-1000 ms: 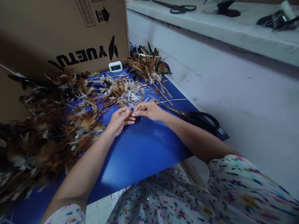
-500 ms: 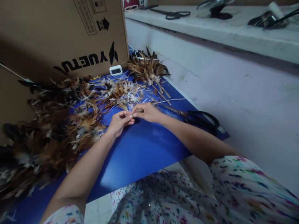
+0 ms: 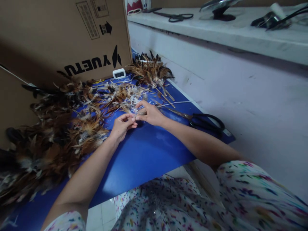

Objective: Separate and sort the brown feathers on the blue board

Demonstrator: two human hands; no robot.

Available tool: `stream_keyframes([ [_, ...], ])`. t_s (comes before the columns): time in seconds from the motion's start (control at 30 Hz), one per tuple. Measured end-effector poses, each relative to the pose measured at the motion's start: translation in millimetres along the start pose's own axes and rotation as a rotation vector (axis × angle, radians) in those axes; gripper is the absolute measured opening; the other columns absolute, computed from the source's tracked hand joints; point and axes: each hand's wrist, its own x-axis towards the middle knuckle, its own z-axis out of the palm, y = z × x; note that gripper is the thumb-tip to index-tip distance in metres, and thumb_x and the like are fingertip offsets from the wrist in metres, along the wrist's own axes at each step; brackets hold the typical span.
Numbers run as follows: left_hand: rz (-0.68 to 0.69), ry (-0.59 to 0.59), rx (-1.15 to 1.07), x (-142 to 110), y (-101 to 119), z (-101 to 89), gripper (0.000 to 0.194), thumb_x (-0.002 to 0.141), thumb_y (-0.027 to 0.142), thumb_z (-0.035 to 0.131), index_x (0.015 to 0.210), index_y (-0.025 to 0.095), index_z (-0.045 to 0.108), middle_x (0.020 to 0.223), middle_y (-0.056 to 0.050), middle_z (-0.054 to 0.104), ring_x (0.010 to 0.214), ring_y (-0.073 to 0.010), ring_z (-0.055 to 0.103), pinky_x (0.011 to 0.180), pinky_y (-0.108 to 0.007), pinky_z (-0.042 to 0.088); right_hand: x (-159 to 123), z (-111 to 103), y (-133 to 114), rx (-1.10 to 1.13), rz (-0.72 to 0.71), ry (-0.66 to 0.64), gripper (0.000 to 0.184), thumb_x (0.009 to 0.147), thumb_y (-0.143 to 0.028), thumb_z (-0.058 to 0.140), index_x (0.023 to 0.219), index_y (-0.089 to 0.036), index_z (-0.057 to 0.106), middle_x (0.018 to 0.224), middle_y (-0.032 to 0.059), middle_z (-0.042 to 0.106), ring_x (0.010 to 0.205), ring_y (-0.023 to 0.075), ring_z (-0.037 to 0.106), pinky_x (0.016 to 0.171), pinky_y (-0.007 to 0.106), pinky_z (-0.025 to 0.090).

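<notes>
My left hand is closed in a pinch over the blue tabletop, its thumb and fingertips pressed together. What lies in the pinch is too small to make out. My right hand touches it from the right, thumb low at the left fingertips and index finger raised and curved. A brownish piece shows among the right fingers, its kind unclear. Just behind the hands lie tangled white strings and loose brown feathers. Black-handled scissors rest to the right, near my right forearm.
Brown and black feathers heap along the left. A feather bundle with sticks lies at the back by the wall. A small white digital display stands before a cardboard box. More scissors lie on the ledge.
My right index finger has lifted away from the thumb and left fingertips. My left hand keeps its pinch. The whole view has shifted slightly.
</notes>
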Motion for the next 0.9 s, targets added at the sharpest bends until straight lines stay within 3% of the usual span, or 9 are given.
stream_keyframes([
  [0.17, -0.006, -0.021, 0.004, 0.0, -0.3, -0.7, 0.039, 0.054, 0.031, 0.086, 0.08, 0.012, 0.063, 0.066, 0.0, 0.066, 0.056, -0.0103, 0.065, 0.057, -0.021, 0.057, 0.3, -2.3, -2.3, 0.03, 0.049, 0.003, 0.036, 0.069, -0.026, 0.071, 0.098, -0.017, 0.051, 0.061, -0.0074, 0.053, 0.054, 0.0072, 0.046, 0.057, 0.023, 0.035],
  [0.37, -0.058, -0.055, 0.011, 2.6, 2.1, -4.3, 0.031, 0.062, 0.033, 0.081, 0.078, 0.012, 0.064, 0.065, -0.002, 0.066, 0.058, -0.0125, 0.066, 0.056, -0.022, 0.057, 0.9, -4.8, -4.7, 0.114, 0.072, -0.088, 0.034, 0.067, -0.025, 0.072, 0.093, -0.016, 0.051, 0.061, -0.0068, 0.054, 0.053, 0.0067, 0.046, 0.055, 0.021, 0.034],
  [0.63, -0.075, -0.1, 0.011, 1.0, 4.4, -4.3, 0.032, 0.056, 0.024, 0.084, 0.079, 0.012, 0.066, 0.067, -0.002, 0.068, 0.058, -0.0124, 0.067, 0.057, -0.022, 0.058, 1.5, -8.1, -10.1, 0.182, 0.119, -0.142, 0.036, 0.066, -0.023, 0.074, 0.09, -0.017, 0.048, 0.055, -0.0094, 0.049, 0.049, 0.0053, 0.042, 0.05, 0.02, 0.031],
  [0.9, -0.105, -0.114, 0.079, -0.6, 5.4, -3.9, 0.032, 0.058, 0.027, 0.084, 0.078, 0.012, 0.064, 0.066, -0.002, 0.068, 0.06, -0.0133, 0.068, 0.059, -0.022, 0.059, 1.0, -11.8, -8.2, 0.19, 0.124, -0.214, 0.033, 0.065, -0.025, 0.074, 0.086, -0.016, 0.051, 0.059, -0.006, 0.055, 0.054, 0.0076, 0.048, 0.053, 0.021, 0.035],
])
